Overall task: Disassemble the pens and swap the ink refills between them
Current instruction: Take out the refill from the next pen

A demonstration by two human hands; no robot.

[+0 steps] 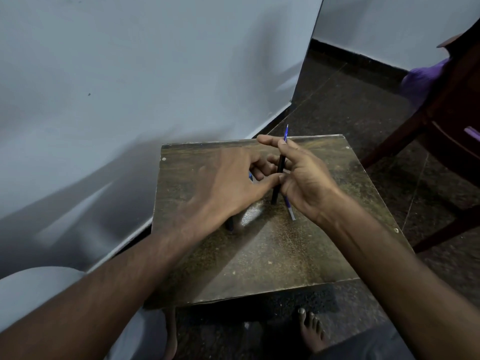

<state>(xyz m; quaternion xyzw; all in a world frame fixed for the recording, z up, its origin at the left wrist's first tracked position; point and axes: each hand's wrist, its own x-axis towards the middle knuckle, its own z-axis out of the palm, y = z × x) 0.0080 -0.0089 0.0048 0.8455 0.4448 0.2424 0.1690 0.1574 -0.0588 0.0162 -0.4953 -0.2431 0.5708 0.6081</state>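
My right hand (301, 178) holds a black pen barrel (278, 178) nearly upright above the small wooden table (259, 255). A blue ink refill (286, 132) sticks up past its fingers, and another blue and silver piece (289, 209) pokes out below the palm. My left hand (228, 185) is blurred and curled; its thumb touches the barrel. A bit of blue (251, 177) shows between its fingers, and a dark pen part (230, 224) shows under its wrist. What the left hand grips is mostly hidden.
The table stands beside a white wall (130, 74) on the left. A dark wooden chair (446, 120) with purple cloth is at the right on the dark floor. My bare foot (310, 331) rests below the table's near edge.
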